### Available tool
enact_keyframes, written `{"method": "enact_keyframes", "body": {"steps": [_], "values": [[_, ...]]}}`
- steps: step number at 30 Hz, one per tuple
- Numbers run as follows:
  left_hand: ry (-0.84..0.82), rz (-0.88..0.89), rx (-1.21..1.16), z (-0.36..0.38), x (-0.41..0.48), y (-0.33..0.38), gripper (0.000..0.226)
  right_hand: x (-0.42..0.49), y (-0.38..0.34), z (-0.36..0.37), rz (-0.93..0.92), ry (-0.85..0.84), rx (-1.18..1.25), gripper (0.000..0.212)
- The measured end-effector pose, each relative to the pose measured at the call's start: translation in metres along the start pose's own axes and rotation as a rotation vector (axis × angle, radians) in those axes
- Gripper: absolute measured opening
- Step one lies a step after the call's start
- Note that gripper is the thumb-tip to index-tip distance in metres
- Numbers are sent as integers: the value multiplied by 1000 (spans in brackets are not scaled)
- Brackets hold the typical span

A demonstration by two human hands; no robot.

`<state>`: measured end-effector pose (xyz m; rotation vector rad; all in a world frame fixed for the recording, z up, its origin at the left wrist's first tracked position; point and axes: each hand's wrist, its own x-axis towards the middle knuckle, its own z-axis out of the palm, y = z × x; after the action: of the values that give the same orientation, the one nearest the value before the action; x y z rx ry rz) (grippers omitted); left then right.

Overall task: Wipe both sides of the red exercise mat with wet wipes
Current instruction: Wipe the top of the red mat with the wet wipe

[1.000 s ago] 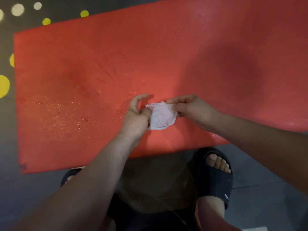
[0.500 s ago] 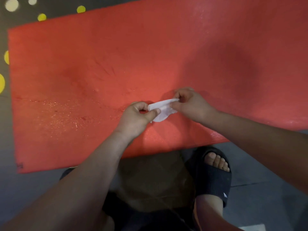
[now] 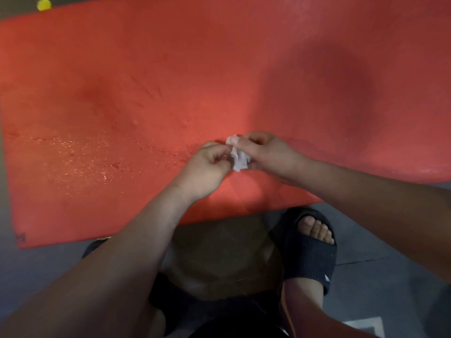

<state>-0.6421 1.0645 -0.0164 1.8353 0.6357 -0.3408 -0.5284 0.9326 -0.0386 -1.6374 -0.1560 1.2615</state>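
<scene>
- A smooth, dull grey floor [image 3: 390, 230] shows at the lower right and down the left edge, dim and in shadow.
- A thin dark seam line [image 3: 361, 261] runs across it at the right.
- A round yellow spot [image 3: 44, 4] marks the dark floor at the top left.
- A pale white patch [image 3: 366, 325] lies at the bottom right.
- A dull brown surface [image 3: 219, 252] sits low at centre; what it is cannot be told.

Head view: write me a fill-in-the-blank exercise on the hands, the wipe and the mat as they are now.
1. The left hand and the right hand both hold a crumpled white ____.
2. The mat beneath them is ____ in colour.
3. The glistening wet patch on the mat lies toward the person's ____ side.
4. The sandal near the mat's edge is ____.
Missing words: wipe; red; left; black.
</scene>
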Motion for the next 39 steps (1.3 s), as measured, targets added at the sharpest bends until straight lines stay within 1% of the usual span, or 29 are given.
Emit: {"method": "enact_keyframes", "body": {"steps": [1, 3, 4, 6, 7, 10, 11, 12, 14, 15, 16, 17, 18, 20, 21, 23, 24, 25, 27, 30, 31, 32, 33, 34, 35, 36, 37, 38, 39], "values": [[2, -12, -18, -1, 0, -1, 29, 2, 2, 0, -29, 8, -42, 30], [71, -109, -115, -4, -1, 0, 43, 9, 4, -3, -67, 56, -134, 13], [127, -170, -154, -6, 1, -3, 46, 15, 4, -8, -72, 90, -189, 10], [236, -245, -174, -14, 3, -5, 35, 27, -3, -17, -74, 145, -257, 12], [269, -266, -163, -19, 3, -5, 32, 35, -8, -21, -110, 185, -314, 13], [310, -300, -87, -33, 8, -8, 29, 53, -22, -31, -387, 388, -692, 9], [306, -296, -55, -36, 11, -9, 28, 55, -27, -31, -498, 400, -778, 11], [297, -283, -16, -39, 14, -11, 26, 56, -27, -31, -599, 356, -869, 14], [289, -264, 99, -46, 20, -15, 24, 59, -20, -28, -726, 173, -1155, 20], [284, -259, 163, -49, 23, -17, 24, 59, -14, -26, -738, 91, -1308, 22], [275, -255, 223, -53, 25, -20, 23, 61, -6, -27, -733, 50, -1405, 23], [266, -248, 284, -56, 27, -21, 23, 62, -2, -30, -728, 33, -1438, 24], [253, -247, 348, -58, 28, -22, 27, 64, -1, -34, -730, 13, -1412, 29], [208, -259, 470, -61, 29, -23, 41, 70, -8, -42, -741, 1, -1366, 36], [199, -268, 513, -62, 29, -24, 45, 74, -14, -44, -743, 59, -1345, 34], [212, -276, 548, -63, 29, -28, 55, 86, -27, -50, -693, 280, -1301, 29], [219, -279, 547, -64, 30, -31, 60, 90, -30, -51, -652, 341, -1305, 32], [223, -283, 544, -64, 31, -33, 64, 90, -29, -47, -632, 328, -1335, 33], [216, -302, 554, -65, 32, -36, 73, 82, -16, -31, -710, 193, -1361, 31], [188, -364, 591, -66, 35, -40, 85, 39, 13, -7, -749, -81, -1287, 29], [184, -379, 600, -66, 36, -42, 88, 26, 21, -4, -806, -177, -1286, 29], [186, -386, 610, -67, 36, -45, 91, 20, 25, -5, -894, -239, -1356, 28], [192, -385, 617, -67, 37, -47, 95, 21, 23, -11, -971, -233, -1400, 28], [202, -376, 614, -68, 37, -49, 98, 30, 18, -19, -970, -228, -1391, 27], [213, -365, 602, -69, 38, -49, 101, 43, 13, -28, -901, -208, -1346, 25], [220, -358, 586, -70, 38, -49, 103, 57, 3, -36, -834, -148, -1319, 23], [223, -359, 572, -71, 39, -48, 104, 72, -7, -43, -744, -28, -1356, 21], [224, -365, 568, -72, 40, -46, 104, 83, -14, -49, -700, 103, -1382, 20], [226, -376, 571, -74, 41, -45, 104, 89, -18, -53, -645, 196, -1379, 25]]}}
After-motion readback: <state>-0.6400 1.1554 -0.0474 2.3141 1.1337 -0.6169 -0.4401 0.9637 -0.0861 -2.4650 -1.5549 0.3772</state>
